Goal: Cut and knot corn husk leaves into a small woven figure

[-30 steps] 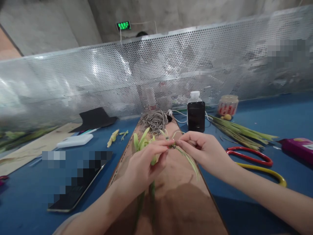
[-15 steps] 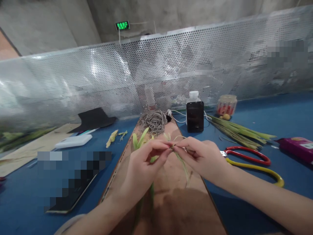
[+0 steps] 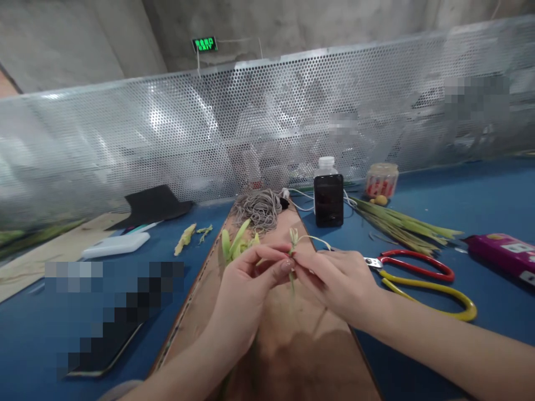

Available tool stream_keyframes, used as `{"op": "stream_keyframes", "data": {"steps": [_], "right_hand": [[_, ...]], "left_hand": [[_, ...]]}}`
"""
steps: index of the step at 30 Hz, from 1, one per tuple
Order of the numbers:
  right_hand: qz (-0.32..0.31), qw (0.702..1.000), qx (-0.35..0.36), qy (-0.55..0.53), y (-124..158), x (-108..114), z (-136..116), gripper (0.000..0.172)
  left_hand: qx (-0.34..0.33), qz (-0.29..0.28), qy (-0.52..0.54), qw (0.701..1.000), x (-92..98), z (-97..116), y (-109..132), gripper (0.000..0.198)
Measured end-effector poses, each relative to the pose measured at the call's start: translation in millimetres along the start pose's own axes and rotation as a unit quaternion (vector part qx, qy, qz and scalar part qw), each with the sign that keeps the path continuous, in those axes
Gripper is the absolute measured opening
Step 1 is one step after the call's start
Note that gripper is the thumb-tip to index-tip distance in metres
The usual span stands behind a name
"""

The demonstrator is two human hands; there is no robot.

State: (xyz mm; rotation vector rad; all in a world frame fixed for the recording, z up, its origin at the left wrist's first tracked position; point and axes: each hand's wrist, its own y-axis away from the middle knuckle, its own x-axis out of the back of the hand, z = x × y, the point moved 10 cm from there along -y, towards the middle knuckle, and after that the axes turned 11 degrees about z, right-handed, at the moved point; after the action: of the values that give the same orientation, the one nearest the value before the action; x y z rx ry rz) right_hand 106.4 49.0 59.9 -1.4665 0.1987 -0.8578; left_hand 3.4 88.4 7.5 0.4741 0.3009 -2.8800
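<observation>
My left hand (image 3: 259,281) and my right hand (image 3: 334,281) meet at the fingertips over a brown board. Both pinch a thin pale-green plant strip (image 3: 293,236), its looped top standing above the fingers and a thin tail hanging below. One strand arcs off to the right, over my right hand. The exact grip point is hidden by the fingers. Just beyond my left hand lie yellow-green leaf pieces (image 3: 237,242) on the brown board (image 3: 301,345). Scissors with one red and one yellow handle (image 3: 434,284) lie right of my right hand.
Grey cord (image 3: 259,209) is heaped at the board's far end. A phone (image 3: 329,200) leans against a bottle (image 3: 326,162). Long green stalks (image 3: 401,223), a jar (image 3: 382,179) and a purple packet (image 3: 501,253) are on the right. A dark tablet-like object (image 3: 112,340) lies left; a perforated screen (image 3: 251,122) stands behind.
My fingers have shifted on the strip, and its looped top now stands up above them. My right hand has turned, with its back more to the camera. The view has shifted slightly.
</observation>
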Motion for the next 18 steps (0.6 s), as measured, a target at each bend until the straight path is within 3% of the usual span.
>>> {"op": "stream_keyframes", "data": {"steps": [5,11,14,18], "right_hand": [[-0.061,0.994,-0.086,-0.039,2.3,-9.4,13.0,0.023],[-0.096,0.956,-0.231,-0.153,3.0,-18.2,31.0,0.015],[-0.114,0.950,-0.248,-0.148,1.2,-22.0,38.2,0.015],[-0.199,0.947,-0.220,-0.125,2.8,-34.7,45.3,0.020]], "left_hand": [[-0.072,0.001,-0.030,0.997,0.6,12.9,-3.6,0.007],[-0.120,0.016,-0.122,0.985,6.7,23.1,-10.3,0.004],[-0.133,0.019,-0.161,0.978,11.0,26.0,-14.6,0.008],[-0.162,0.028,-0.201,0.966,18.7,29.1,-23.3,0.011]]}}
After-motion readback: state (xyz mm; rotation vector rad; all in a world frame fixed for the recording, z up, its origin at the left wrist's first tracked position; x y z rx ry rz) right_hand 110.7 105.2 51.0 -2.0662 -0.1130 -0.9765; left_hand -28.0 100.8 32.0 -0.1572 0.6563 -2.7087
